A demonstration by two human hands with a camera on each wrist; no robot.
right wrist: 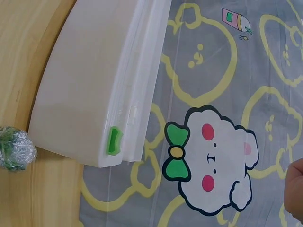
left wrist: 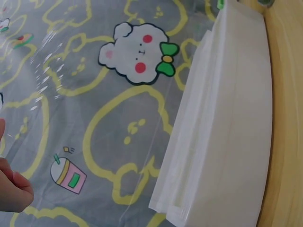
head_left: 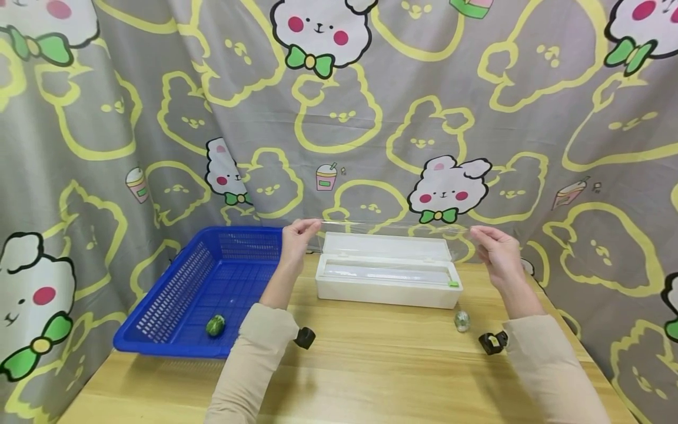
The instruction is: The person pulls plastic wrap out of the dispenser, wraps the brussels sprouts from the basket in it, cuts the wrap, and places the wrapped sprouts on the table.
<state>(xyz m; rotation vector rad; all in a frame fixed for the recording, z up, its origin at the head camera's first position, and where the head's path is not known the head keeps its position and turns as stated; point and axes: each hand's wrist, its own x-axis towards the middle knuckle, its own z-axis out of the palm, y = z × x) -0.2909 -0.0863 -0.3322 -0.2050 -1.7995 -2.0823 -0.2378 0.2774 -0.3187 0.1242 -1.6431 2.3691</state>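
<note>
A sheet of clear plastic wrap (head_left: 392, 225) stretches between my two raised hands, above and in front of an opened white wrap dispenser box (head_left: 389, 292). My left hand (head_left: 299, 238) pinches the sheet's left corner, and my right hand (head_left: 498, 253) pinches the right one. In the left wrist view, creases in the film (left wrist: 45, 71) catch the light. The box's lid (head_left: 381, 246) stands tipped back, with a green slide cutter (head_left: 453, 284) at the right end of its front edge. A small green ball-like item in clear wrap (head_left: 462, 321) lies by the box's right front corner.
Left on the wooden table (head_left: 360, 377) stands a blue plastic basket (head_left: 177, 282) holding a mottled green roundish item (head_left: 215, 325). Black wrist cameras (head_left: 492, 342) hang under both sleeves. A grey patterned curtain (head_left: 349, 118) rises behind the table.
</note>
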